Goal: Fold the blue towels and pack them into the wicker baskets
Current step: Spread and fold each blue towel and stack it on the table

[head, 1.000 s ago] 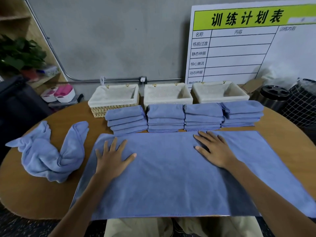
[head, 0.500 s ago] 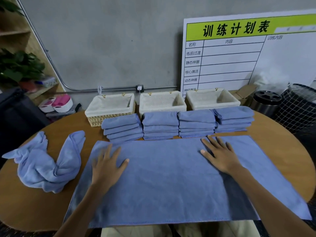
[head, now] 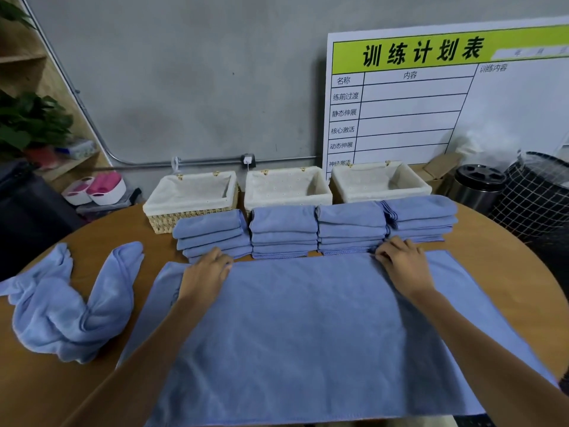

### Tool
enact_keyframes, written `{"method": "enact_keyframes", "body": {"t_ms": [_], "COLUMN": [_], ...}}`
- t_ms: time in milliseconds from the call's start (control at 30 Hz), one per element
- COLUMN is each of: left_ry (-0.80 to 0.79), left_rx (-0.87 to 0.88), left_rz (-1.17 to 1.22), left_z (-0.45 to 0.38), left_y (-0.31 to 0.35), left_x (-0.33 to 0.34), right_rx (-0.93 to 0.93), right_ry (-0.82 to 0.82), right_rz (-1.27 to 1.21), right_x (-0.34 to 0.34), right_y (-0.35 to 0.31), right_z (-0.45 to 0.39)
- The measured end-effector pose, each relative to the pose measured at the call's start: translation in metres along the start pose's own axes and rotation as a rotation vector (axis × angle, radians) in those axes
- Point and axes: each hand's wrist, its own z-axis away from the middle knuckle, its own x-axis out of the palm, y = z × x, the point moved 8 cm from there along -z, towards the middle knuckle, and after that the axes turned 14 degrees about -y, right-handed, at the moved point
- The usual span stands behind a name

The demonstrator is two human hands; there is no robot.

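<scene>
four stacks of folded towels are lined up on the bench, but the three baskets behind them are not yet filled. a flat towel is pinched at its far edge by the curled fingers of the left hand and right hand. a crumpled towel is left unfolded.

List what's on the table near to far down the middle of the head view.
Spread towel → hands at its far edge, left hand and right hand → folded towel stacks → wicker baskets.
</scene>
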Motion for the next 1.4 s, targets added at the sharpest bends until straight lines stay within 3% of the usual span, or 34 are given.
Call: {"method": "enact_keyframes", "body": {"t_ms": [133,233,333,433,733,1033,1167,1267,1400], "left_ry": [0.083,0.054,0.095,0.133,0.131,0.437,0.307,0.169,0.172], "left_rx": [-0.010,-0.074,-0.057,0.022,-0.087,0.041,0.125,0.065,0.032], "left_rz": [0.053,0.135,0.224,0.160,0.322,0.401,0.386,0.424,0.413], "left_z": [0.007,0.011,0.019,0.024,0.013,0.085,0.123,0.123,0.102], "left_y": [-0.001,-0.011,-0.016,-0.014,-0.030,-0.012,-0.014,-0.029,-0.029], "left_x": [-0.010,-0.012,-0.013,-0.010,-0.015,-0.067,-0.034,-0.007,-0.015], "right_rx": [-0.042,-0.055,-0.037,-0.087,-0.047,-0.091,-0.123,-0.113,-0.068], "right_ry": [0.060,0.026,-0.017,0.023,0.018,0.212,0.161,0.124,0.095], "right_rz": [0.002,-0.081,-0.150,-0.169,-0.342,-0.565,-0.590,-0.483,-0.485], "right_x": [-0.008,-0.018,-0.022,-0.027,-0.012,-0.061,-0.052,-0.036,-0.031], "right_y": [0.000,-0.004,0.000,0.004,0.020,0.012,0.011,0.015,0.013], "right_z": [0.003,0.004,0.007,0.016,0.010,0.063,0.099,0.105,0.087]}}
